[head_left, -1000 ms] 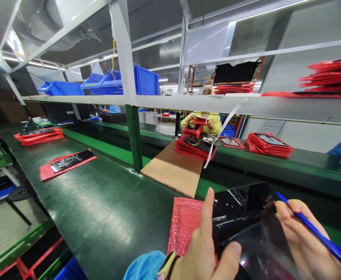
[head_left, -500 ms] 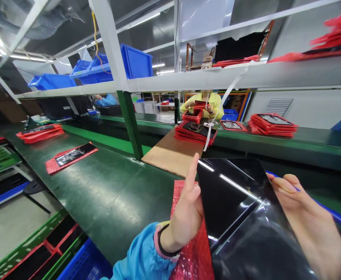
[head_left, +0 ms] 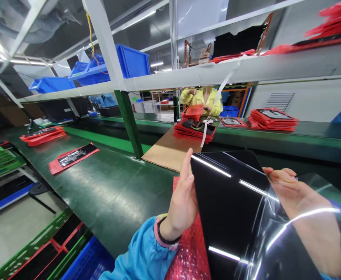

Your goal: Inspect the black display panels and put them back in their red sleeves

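Note:
A glossy black screen panel (head_left: 225,194) is held tilted in front of me. My left hand (head_left: 183,200) presses along its left edge, index finger stretched upward and thumb hidden behind it. At the right edge are the bent fingers of my right hand (head_left: 301,202); the panel partly covers them. A clear film (head_left: 313,217) bulges away from the lower right of the panel and lies across my view of the right hand. Whether those fingers also pinch the film cannot be made out. Under the panel is a red bubble-wrap bag (head_left: 189,249).
The green workbench (head_left: 123,190) carries a screen on a red bag (head_left: 74,157) and a red stack (head_left: 43,135). A brown board (head_left: 170,151) lies ahead, with stacked red bags (head_left: 192,132). Crates stand lower left. Across the bench sits a co-worker in yellow (head_left: 201,99).
The clear film has lifted further from the panel and now curves out to the right. Both hands and the panel have shifted slightly left and up.

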A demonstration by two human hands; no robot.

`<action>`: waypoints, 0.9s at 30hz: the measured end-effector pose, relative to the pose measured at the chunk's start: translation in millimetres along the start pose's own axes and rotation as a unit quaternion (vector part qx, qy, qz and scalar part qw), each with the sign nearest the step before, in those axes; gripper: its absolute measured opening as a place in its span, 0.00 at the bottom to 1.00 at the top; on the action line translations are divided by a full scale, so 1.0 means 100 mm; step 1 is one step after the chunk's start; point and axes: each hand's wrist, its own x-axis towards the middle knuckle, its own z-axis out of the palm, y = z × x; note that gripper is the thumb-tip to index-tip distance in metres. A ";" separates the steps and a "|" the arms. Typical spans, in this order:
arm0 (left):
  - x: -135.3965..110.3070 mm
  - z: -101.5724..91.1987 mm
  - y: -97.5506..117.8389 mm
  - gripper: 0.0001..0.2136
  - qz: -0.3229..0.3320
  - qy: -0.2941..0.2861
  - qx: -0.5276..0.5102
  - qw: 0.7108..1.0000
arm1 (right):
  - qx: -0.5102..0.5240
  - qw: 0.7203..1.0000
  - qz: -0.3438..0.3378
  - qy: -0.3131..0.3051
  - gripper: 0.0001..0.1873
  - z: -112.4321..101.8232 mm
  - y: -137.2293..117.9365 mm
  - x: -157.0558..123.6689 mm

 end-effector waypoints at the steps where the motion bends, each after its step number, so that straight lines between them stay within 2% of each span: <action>1: 0.00 0.00 -0.01 0.27 -0.001 0.002 0.004 1.000 | -0.006 1.000 0.016 0.016 0.11 0.01 0.00 0.00; 5: 0.03 -0.01 -0.02 0.26 0.003 0.012 0.021 1.000 | -0.055 0.994 0.064 0.073 0.13 0.03 -0.01 0.00; 9: 0.06 -0.03 -0.02 0.24 0.024 0.019 0.049 0.998 | -0.106 0.988 0.081 0.080 0.27 0.03 0.00 -0.10; 12: 0.06 -0.06 -0.02 0.23 0.048 0.023 0.082 0.995 | -0.100 0.994 0.026 0.021 0.30 0.08 0.01 -0.20; 14: 0.05 -0.09 -0.03 0.25 0.034 0.016 0.090 0.995 | -0.089 0.996 -0.001 -0.025 0.28 0.12 0.05 -0.26; 16: 0.05 -0.16 -0.05 0.35 -0.018 0.003 0.086 0.996 | -0.095 0.994 -0.005 -0.050 0.26 0.12 0.12 -0.27; 18: 0.06 -0.27 -0.07 0.44 -0.067 0.016 0.091 0.993 | -0.097 0.992 -0.021 -0.077 0.21 0.05 0.22 -0.22; 20: 0.09 -0.42 -0.10 0.46 -0.100 0.060 0.110 0.987 | -0.123 0.984 -0.070 -0.105 0.16 -0.11 0.32 -0.10; 21: 0.10 -0.51 -0.12 0.45 -0.117 0.081 0.118 0.983 | -0.159 0.976 -0.106 -0.106 0.14 -0.23 0.37 -0.01; 22: 0.12 -0.59 -0.14 0.44 -0.145 0.094 0.119 0.978 | -0.227 0.959 -0.147 -0.080 0.15 -0.37 0.42 0.09; 24: 0.12 -0.75 -0.19 0.42 -0.196 0.109 0.114 0.968 | -0.282 0.947 -0.145 -0.053 0.17 -0.70 0.50 0.30; 27: 0.09 -0.91 -0.30 0.37 -0.227 0.125 0.113 0.959 | -0.357 0.928 -0.090 -0.056 0.26 -1.16 0.60 0.52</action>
